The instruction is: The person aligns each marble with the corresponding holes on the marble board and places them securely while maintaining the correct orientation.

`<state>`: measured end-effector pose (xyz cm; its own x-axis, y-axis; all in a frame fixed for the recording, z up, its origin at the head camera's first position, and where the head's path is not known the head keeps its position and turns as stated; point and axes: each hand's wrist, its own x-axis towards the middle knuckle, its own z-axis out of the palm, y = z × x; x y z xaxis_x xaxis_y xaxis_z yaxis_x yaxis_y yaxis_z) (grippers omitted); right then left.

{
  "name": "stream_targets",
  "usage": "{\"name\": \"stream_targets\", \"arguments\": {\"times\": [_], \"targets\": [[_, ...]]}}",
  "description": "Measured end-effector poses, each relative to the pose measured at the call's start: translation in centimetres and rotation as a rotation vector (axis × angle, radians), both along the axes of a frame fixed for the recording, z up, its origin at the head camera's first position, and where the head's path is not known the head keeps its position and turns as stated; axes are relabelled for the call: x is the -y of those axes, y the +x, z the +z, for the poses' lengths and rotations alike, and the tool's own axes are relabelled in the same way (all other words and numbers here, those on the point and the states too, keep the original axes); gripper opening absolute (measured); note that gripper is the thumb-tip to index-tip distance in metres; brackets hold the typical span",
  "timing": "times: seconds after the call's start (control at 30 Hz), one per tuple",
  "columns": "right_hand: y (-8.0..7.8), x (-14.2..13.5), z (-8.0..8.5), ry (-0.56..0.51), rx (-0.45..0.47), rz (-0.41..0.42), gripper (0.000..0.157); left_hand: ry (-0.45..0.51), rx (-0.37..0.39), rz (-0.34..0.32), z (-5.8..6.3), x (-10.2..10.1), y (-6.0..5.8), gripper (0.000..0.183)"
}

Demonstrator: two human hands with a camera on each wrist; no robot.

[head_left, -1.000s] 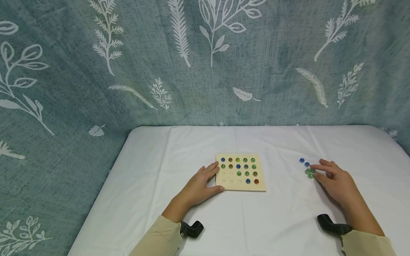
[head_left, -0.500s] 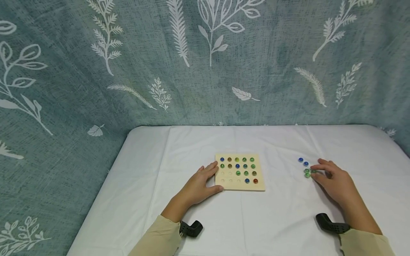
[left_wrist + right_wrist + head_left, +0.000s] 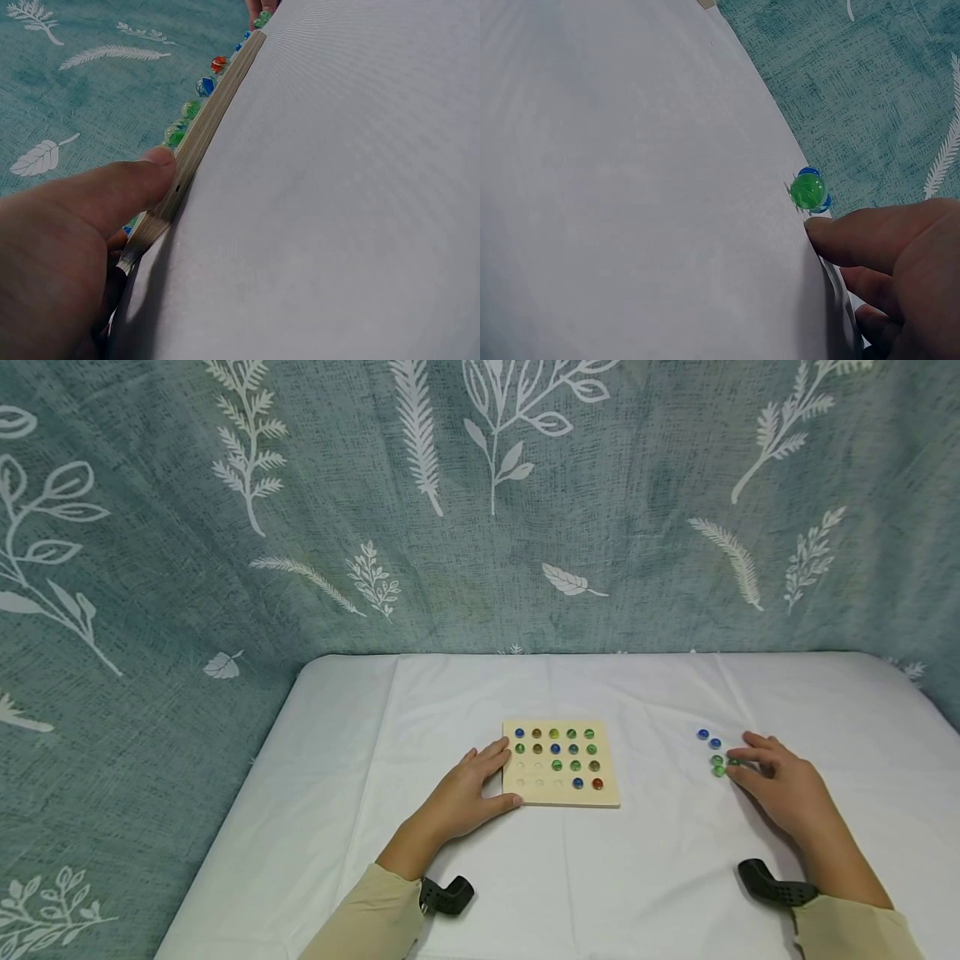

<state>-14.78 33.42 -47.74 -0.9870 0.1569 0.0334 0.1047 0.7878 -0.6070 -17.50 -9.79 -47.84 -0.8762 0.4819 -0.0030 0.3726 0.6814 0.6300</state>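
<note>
A pale wooden board (image 3: 540, 797) with rows of dimples lies flat on the white cloth. Glass marbles in blue, green, brown and red fill most dimples; several at the near left are bare. My left hand (image 3: 467, 797) holds the board's left side, fingertips along that edge and thumb (image 3: 154, 180) against the near edge. Off to the right, my right hand (image 3: 783, 785) pinches a green marble (image 3: 734, 762) between thumb and forefinger. The right wrist view hides that marble behind the thumb. Beside the fingertips lie two loose green marbles (image 3: 717, 771) and two blue marbles (image 3: 702, 734).
A white cloth (image 3: 645, 860) covers the table. Behind it and at the left hangs a teal curtain (image 3: 480, 568) with white leaf prints. A black wrist-camera mount (image 3: 450, 896) sits below the left hand, and another mount (image 3: 776, 887) below the right.
My right thumb and forefinger have closed on one green marble, which now sits slightly apart from the other two. The left hand and board stay as they were.
</note>
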Motion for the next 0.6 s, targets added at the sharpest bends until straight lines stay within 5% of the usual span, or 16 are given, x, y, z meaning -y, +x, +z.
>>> {"name": "stream_targets", "arguments": {"times": [0.6], "targets": [[-0.06,0.09,0.36,0.053,0.019,-0.06,0.048,0.002,0.003,-0.01,0.18,0.19,-0.13,0.079]]}}
